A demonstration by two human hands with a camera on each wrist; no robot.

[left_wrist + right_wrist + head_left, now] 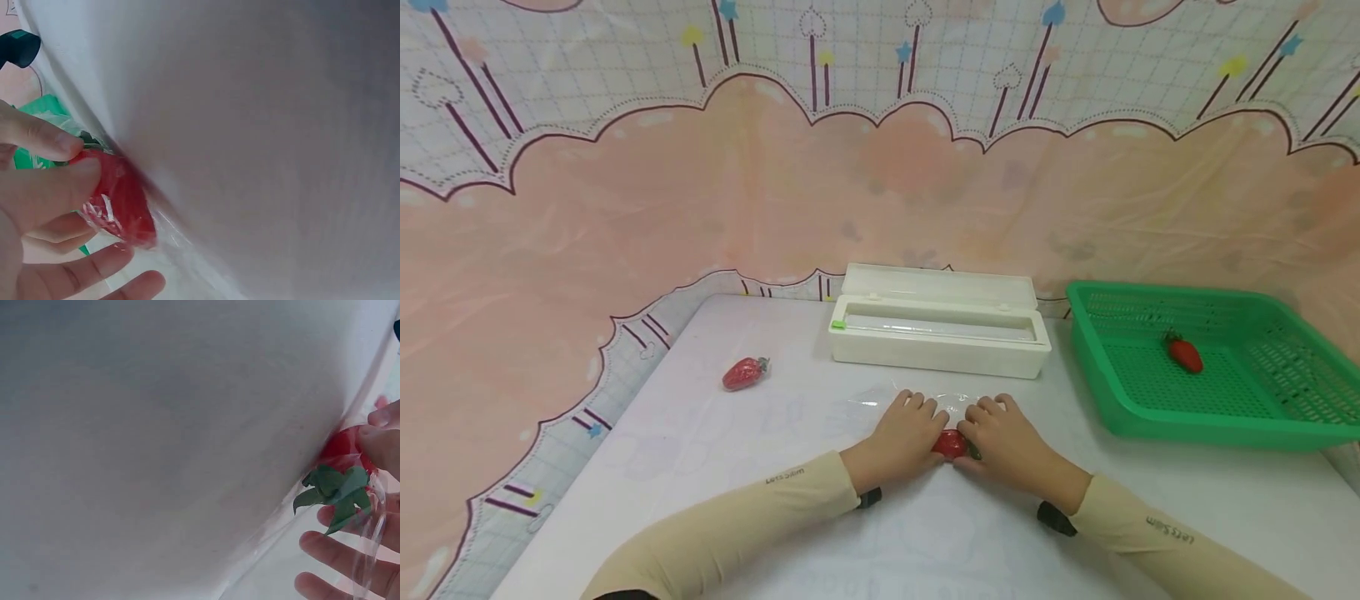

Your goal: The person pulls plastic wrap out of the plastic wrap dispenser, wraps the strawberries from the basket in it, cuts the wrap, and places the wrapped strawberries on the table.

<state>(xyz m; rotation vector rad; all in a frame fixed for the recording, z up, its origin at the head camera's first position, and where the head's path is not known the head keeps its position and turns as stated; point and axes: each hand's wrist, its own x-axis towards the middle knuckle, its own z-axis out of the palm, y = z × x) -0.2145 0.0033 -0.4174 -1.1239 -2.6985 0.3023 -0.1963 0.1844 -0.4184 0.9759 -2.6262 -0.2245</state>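
Strawberry between left hand and right hand, near side of white box. Hands pinch fruit from opposite ends, presumably keeping clear film snug (leaves toward right hand). Lid raised, likely for roll access.

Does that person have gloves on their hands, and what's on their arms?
No gloves: the left hand and right hand are bare. Long beige sleeves have small dark writing near the cuffs. A small black piece shows by each wrist.
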